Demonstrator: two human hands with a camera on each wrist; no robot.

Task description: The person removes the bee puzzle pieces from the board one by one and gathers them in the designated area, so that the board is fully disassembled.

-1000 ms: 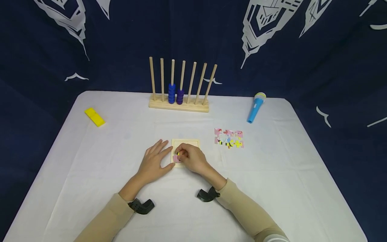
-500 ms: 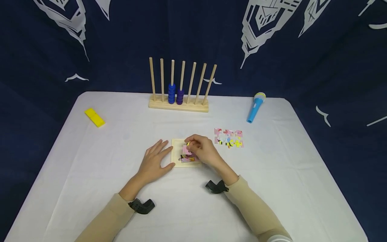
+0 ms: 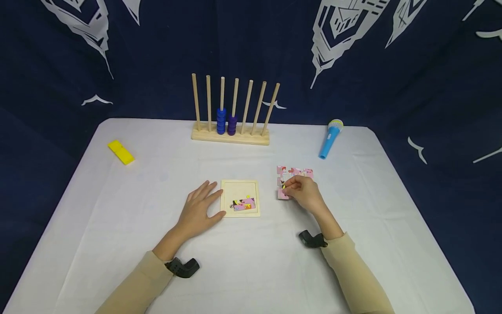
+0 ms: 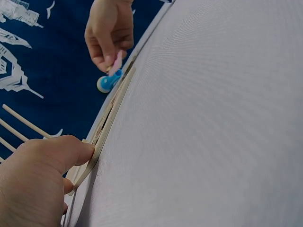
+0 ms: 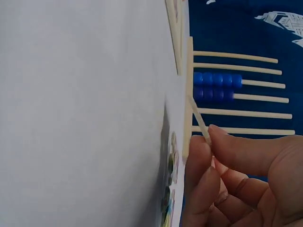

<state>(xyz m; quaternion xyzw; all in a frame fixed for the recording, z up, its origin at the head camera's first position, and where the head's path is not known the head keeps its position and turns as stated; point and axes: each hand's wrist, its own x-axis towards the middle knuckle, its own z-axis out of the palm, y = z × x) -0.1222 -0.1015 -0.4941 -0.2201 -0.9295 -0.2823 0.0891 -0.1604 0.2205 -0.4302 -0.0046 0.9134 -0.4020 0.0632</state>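
My right hand [image 3: 307, 194] pinches a pink jigsaw piece [image 3: 282, 194] between thumb and fingers, at the near left of a group of loose jigsaw pieces [image 3: 295, 171] and partly covering it. In the right wrist view the held piece [image 5: 199, 119] appears edge-on, raised off the table. Fingers spread and fairly straight, my left hand [image 3: 198, 211] touches the left edge of a square wooden puzzle tray [image 3: 240, 182]. Several joined pink and yellow pieces [image 3: 244, 204] lie in the tray's lower part. The left wrist view has the thumb [image 4: 75, 150] against the tray's edge.
At the back stands a wooden peg rack [image 3: 231, 137] with blue rings [image 3: 221, 122] and purple rings [image 3: 232, 125] on two pegs. A blue toy microphone [image 3: 330, 139] lies back right. A yellow block [image 3: 121, 152] is back left. White cloth covers the table [image 3: 157, 183].
My right hand has lifted the pink piece from the tray and carried it right to the loose pieces. The joined pieces in the tray are now uncovered. My left hand stays at the tray.
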